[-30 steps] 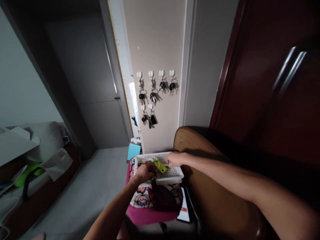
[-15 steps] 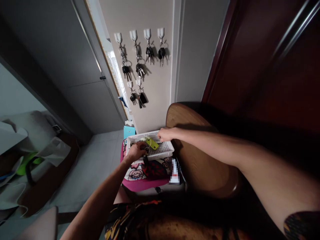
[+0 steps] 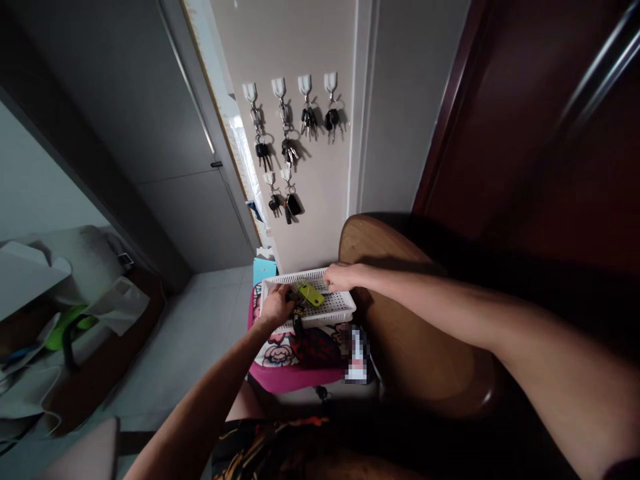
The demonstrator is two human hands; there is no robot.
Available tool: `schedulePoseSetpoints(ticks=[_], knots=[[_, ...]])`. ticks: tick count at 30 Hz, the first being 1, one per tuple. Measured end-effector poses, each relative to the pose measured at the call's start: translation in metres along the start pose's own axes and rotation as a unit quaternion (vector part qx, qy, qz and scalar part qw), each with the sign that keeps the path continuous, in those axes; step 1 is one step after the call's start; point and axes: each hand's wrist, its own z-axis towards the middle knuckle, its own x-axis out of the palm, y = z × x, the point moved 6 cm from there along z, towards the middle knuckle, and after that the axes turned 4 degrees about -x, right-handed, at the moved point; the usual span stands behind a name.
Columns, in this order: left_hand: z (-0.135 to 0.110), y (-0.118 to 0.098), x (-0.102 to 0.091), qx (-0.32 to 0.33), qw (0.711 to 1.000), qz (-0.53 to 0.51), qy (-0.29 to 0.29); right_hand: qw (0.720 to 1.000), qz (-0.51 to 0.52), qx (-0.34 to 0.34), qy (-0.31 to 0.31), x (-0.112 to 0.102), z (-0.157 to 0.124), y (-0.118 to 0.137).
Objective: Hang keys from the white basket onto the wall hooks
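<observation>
A white perforated plastic basket [image 3: 345,318] holds a lime-green phone-shaped object [image 3: 313,295] with a pale cord across it. My left hand [image 3: 278,305] reaches into the basket's left side, fingers curled over small dark items I cannot make out. Right beside it, a black fob or strap [image 3: 299,326] hangs over the basket's near rim. At the far right corner is my right hand [image 3: 344,276], its fingers bent down inside the rim; what they hold, if anything, is hidden.
Several key bunches [image 3: 289,152] hang from white hooks on the wall [image 3: 320,193]. The basket rests on a pink-edged, flower-patterned surface [image 3: 277,355]. A wooden chair [image 3: 425,347] stands to the right, a light blue box [image 3: 264,270] behind the basket, and a dark red door [image 3: 540,160] beyond.
The view has shifted, so everything sits slightly lower and further right. My left hand's fingers have moved a little within the basket; my right hand stays at the far right corner.
</observation>
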Motion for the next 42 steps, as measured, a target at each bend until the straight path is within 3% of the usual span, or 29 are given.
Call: schedulePoseSetpoints(ticks=[3, 5, 9, 13, 15, 18, 24, 28, 31, 35, 38, 42], knots=[[0.005, -0.006, 0.003, 0.003, 0.999, 0.001, 0.047, 0.980, -0.093, -0.089, 0.154, 0.017, -0.007, 0.014], [0.008, -0.007, 0.005, -0.002, 0.998, -0.007, 0.065, 0.957, -0.144, -0.139, 0.211, 0.025, -0.014, 0.023], [0.013, -0.011, 0.009, 0.019, 0.994, -0.043, 0.100, 0.941, -0.160, -0.179, 0.237, 0.032, -0.024, 0.036], [0.022, -0.017, 0.011, 0.053, 0.982, -0.070, 0.169, 0.941, -0.161, -0.164, 0.247, 0.035, -0.024, 0.035], [0.034, -0.020, 0.001, 0.071, 0.981, -0.084, 0.159, 0.952, -0.133, -0.167, 0.217, 0.027, -0.016, 0.034], [0.060, -0.021, -0.029, 0.071, 0.987, -0.097, 0.110, 0.975, -0.068, -0.164, 0.136, 0.001, 0.004, 0.033], [0.112, -0.008, -0.104, -0.016, 0.992, -0.127, -0.005, 0.997, 0.038, -0.061, -0.030, -0.067, 0.064, 0.016], [0.144, 0.000, -0.132, -0.090, 0.977, -0.180, -0.076, 0.987, 0.075, 0.005, -0.142, -0.095, 0.111, 0.007], [0.165, 0.000, -0.133, -0.131, 0.959, -0.225, -0.115, 0.977, 0.097, 0.033, -0.188, -0.095, 0.140, 0.006], [0.186, -0.004, -0.110, -0.155, 0.943, -0.268, -0.121, 0.978, 0.096, 0.067, -0.173, -0.073, 0.163, 0.003], [0.193, -0.002, -0.094, -0.163, 0.934, -0.295, -0.123, 0.974, 0.106, 0.093, -0.176, -0.062, 0.164, -0.002], [0.190, 0.001, -0.096, -0.139, 0.909, -0.371, -0.131, 0.936, 0.206, 0.115, -0.262, -0.070, 0.151, -0.008]])
